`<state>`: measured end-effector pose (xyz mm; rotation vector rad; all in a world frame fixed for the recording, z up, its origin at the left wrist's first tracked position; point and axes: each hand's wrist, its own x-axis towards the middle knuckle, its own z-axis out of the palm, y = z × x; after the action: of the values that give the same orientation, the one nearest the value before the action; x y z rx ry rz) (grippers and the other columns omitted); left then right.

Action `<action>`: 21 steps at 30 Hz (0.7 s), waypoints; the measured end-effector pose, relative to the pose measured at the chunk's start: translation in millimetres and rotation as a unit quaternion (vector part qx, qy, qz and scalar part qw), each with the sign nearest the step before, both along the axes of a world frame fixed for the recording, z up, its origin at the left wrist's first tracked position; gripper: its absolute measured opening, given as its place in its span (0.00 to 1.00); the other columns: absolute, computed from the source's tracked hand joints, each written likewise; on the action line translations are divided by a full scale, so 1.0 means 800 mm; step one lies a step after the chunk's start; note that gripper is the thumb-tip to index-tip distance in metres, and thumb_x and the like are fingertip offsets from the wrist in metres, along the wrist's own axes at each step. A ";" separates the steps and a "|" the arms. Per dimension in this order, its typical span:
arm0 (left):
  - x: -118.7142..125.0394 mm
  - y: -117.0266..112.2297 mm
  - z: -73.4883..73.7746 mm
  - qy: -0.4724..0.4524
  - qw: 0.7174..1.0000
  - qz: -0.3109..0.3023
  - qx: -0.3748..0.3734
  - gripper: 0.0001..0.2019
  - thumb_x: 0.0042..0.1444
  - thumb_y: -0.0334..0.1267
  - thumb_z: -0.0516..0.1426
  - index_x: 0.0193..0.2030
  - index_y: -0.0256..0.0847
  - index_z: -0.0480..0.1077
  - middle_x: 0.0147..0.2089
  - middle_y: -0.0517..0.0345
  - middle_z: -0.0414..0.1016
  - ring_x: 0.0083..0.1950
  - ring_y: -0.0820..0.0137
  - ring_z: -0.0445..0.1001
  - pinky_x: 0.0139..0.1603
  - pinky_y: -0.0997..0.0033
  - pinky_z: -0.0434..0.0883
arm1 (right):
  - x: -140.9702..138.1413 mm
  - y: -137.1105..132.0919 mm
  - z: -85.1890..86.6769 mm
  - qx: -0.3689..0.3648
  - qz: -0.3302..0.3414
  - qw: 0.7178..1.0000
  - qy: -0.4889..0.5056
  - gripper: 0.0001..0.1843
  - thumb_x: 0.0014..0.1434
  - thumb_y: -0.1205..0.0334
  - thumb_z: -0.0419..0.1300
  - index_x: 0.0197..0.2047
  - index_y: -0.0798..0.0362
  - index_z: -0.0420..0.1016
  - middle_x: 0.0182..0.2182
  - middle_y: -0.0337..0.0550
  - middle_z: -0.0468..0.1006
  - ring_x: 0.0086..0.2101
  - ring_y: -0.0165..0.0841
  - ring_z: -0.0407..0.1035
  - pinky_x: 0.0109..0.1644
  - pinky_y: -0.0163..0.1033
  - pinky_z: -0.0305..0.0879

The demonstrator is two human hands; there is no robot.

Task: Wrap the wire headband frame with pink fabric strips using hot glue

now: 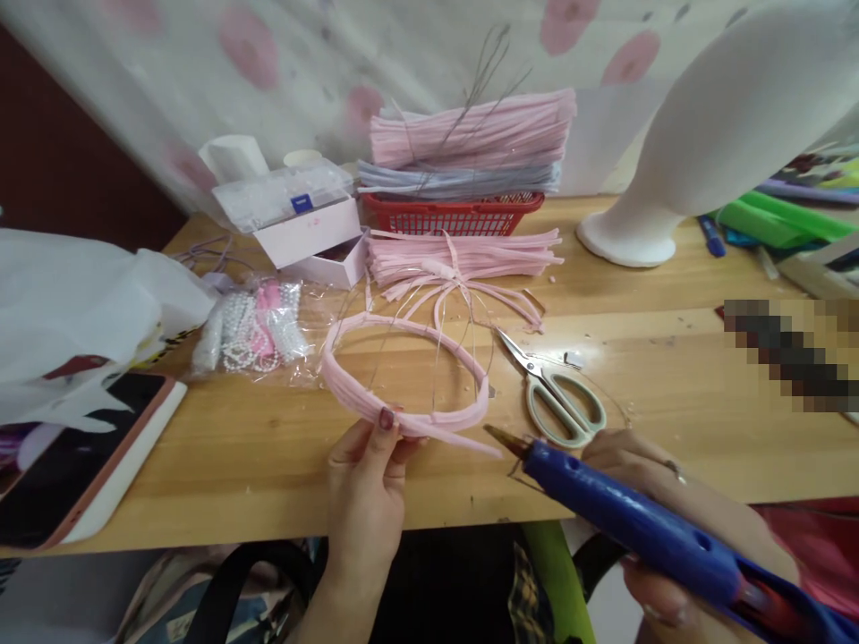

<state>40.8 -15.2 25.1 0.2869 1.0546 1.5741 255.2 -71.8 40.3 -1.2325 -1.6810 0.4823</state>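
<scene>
My left hand (372, 474) pinches the near side of a pink ring wrapped in pipe cleaner (349, 386), held over the front of the table. Thin bare wires rise from the ring to a pink-wrapped top (439, 268), forming a cage. A loose pink pipe cleaner end (470, 442) sticks out to the right of my fingers. My right hand (644, 474) is wrapped round a blue glue gun (624, 510). Its nozzle points left, close to the loose end but seemingly apart from it. Scissors (560, 394) with pale handles lie partly open just beyond my right hand.
Bundles of pink pipe cleaners (470, 130) and blue ones lie on a red basket (449, 217). A white mannequin form (671, 179) stands back right. Bagged pearl beads (259, 326), boxes (309, 233) and a phone (94, 456) are at left. The table's front edge runs below my hands.
</scene>
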 end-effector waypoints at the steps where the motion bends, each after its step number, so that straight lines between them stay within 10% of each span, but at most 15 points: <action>1: 0.000 -0.001 0.000 0.003 1.000 0.001 -0.003 0.15 0.29 0.45 0.77 0.25 0.45 0.83 0.24 0.62 0.83 0.22 0.77 0.79 0.27 0.87 0.78 | -0.006 0.003 0.002 0.003 0.019 1.000 0.004 0.27 0.59 0.31 0.58 0.34 0.48 0.75 0.25 0.42 0.73 0.29 0.40 0.70 0.34 0.46 0.67; 21: 0.005 -0.006 0.004 0.029 0.999 -0.032 0.023 0.13 0.35 0.46 0.76 0.26 0.45 0.83 0.24 0.62 0.83 0.23 0.79 0.79 0.31 0.88 0.77 | -0.028 0.018 0.007 0.016 0.017 0.998 -0.050 0.24 0.64 0.38 0.58 0.29 0.50 0.67 0.20 0.35 0.66 0.25 0.31 0.60 0.28 0.38 0.54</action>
<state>44.4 -20.0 28.0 0.3965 1.0458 1.5417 232.9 -57.6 45.9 -1.2235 -1.7897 0.4206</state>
